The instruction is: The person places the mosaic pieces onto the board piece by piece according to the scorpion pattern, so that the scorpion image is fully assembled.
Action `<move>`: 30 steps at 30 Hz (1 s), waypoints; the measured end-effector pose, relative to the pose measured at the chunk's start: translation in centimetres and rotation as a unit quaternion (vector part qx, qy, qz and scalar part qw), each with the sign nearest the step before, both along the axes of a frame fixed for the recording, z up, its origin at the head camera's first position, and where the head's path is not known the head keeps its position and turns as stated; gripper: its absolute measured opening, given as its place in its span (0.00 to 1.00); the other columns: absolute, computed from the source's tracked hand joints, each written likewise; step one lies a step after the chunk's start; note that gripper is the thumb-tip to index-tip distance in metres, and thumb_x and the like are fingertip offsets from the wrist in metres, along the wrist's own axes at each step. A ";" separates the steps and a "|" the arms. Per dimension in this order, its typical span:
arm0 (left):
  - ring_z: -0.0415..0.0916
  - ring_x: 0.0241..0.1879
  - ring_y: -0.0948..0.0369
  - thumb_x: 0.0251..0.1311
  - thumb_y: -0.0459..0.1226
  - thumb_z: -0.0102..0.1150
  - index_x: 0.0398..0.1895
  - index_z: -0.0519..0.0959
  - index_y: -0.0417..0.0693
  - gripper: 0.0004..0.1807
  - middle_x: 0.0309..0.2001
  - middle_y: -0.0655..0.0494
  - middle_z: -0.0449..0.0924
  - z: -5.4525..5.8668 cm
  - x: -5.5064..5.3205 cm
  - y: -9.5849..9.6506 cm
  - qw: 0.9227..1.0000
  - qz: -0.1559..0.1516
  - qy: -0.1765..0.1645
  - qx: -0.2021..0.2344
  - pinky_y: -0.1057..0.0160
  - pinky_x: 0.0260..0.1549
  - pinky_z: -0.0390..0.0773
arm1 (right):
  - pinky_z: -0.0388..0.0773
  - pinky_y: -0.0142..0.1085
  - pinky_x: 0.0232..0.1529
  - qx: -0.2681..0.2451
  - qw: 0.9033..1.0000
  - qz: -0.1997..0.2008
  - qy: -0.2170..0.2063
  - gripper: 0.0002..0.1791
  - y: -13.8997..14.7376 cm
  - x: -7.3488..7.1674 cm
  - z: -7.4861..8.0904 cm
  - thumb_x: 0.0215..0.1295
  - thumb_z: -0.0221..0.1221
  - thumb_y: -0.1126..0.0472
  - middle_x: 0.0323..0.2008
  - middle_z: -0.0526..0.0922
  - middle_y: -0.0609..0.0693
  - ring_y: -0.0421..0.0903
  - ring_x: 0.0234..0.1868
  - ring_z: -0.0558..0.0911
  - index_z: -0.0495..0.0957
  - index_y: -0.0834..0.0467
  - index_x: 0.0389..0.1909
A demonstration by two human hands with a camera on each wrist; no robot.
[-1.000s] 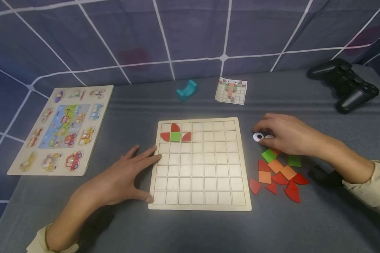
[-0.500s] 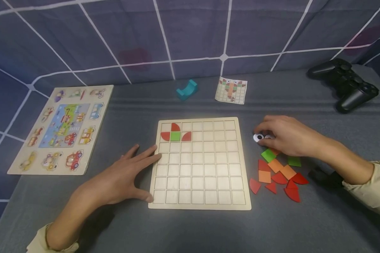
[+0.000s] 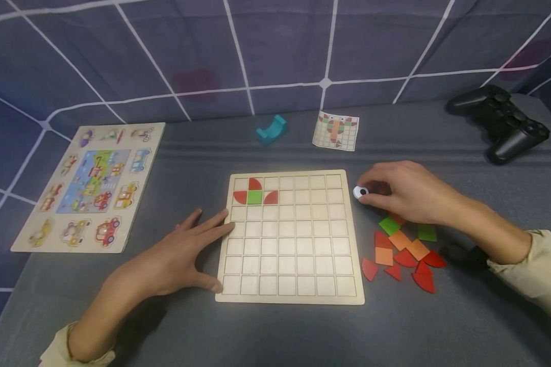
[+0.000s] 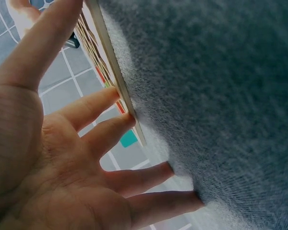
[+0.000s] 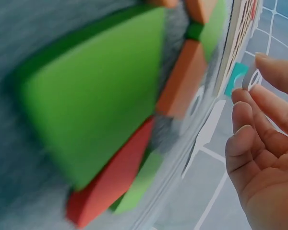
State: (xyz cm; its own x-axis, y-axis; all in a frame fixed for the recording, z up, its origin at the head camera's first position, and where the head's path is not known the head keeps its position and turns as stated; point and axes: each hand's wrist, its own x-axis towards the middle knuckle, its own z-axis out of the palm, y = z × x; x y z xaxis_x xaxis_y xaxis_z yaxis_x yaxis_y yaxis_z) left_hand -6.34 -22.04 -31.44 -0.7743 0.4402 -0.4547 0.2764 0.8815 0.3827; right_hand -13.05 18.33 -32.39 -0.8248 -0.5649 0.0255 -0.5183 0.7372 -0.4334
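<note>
My right hand (image 3: 410,193) pinches a round white eye piece (image 3: 359,192) with a black pupil between thumb and finger, just off the board's right edge. In the right wrist view the eye piece (image 5: 251,78) is held edge-on above the table. My left hand (image 3: 172,262) lies with spread fingers at the left side of the wooden grid board (image 3: 294,245), thumb and two fingertips on its rim. On the board's upper left sit a green square (image 3: 254,197) and three red quarter-circles (image 3: 271,198). Another eye piece (image 5: 197,104) lies among the loose pieces.
Loose orange squares (image 3: 383,256), green squares (image 3: 426,233) and red pieces (image 3: 424,282) lie right of the board. Behind it are a pattern card (image 3: 335,131) and a teal curved block (image 3: 272,130). A picture puzzle (image 3: 92,188) lies left, a black game controller (image 3: 498,122) back right.
My right hand has lifted from the loose pieces and moved left and slightly back toward the board, with one eye piece in its fingers. The left hand stays on the board's edge.
</note>
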 end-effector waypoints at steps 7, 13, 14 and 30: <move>0.36 0.74 0.34 0.34 0.61 0.77 0.76 0.61 0.57 0.61 0.78 0.56 0.46 0.0 0.0 0.0 1.000 -0.004 0.000 0.001 0.24 0.59 0.46 | 0.71 0.38 0.33 -0.023 0.999 0.040 -0.006 0.11 -2.1 -0.4 0.3 0.60 0.69 0.61 0.34 0.81 0.44 0.42 0.30 0.73 0.85 0.56 0.44; 0.35 0.74 0.34 0.34 0.61 0.77 0.76 0.61 0.57 0.61 0.79 0.56 0.45 0.1 0.1 -0.1 1.000 -0.006 0.001 0.001 0.24 0.59 0.46 | 0.70 0.38 0.31 -0.044 0.996 0.080 -0.002 0.09 -4.6 -1.4 0.2 0.61 0.67 0.64 0.30 0.77 0.44 0.41 0.28 0.71 0.86 0.57 0.43; 0.35 0.74 0.34 0.34 0.61 0.77 0.76 0.61 0.57 0.61 0.79 0.56 0.45 0.1 0.1 -0.1 1.000 -0.005 0.000 0.001 0.24 0.59 0.46 | 0.70 0.38 0.32 -0.047 0.995 0.085 0.000 0.09 -5.1 -1.6 0.2 0.61 0.66 0.65 0.30 0.77 0.45 0.41 0.27 0.71 0.86 0.58 0.42; 0.35 0.74 0.34 0.35 0.62 0.76 0.76 0.60 0.59 0.60 0.78 0.56 0.46 0.2 0.0 -0.1 1.000 -0.007 0.000 0.002 0.24 0.59 0.47 | 0.74 0.42 0.43 -0.044 0.989 0.144 -0.005 0.04 -12.4 -4.6 0.0 0.63 0.63 0.64 0.31 0.81 0.48 0.46 0.36 0.77 0.85 0.59 0.35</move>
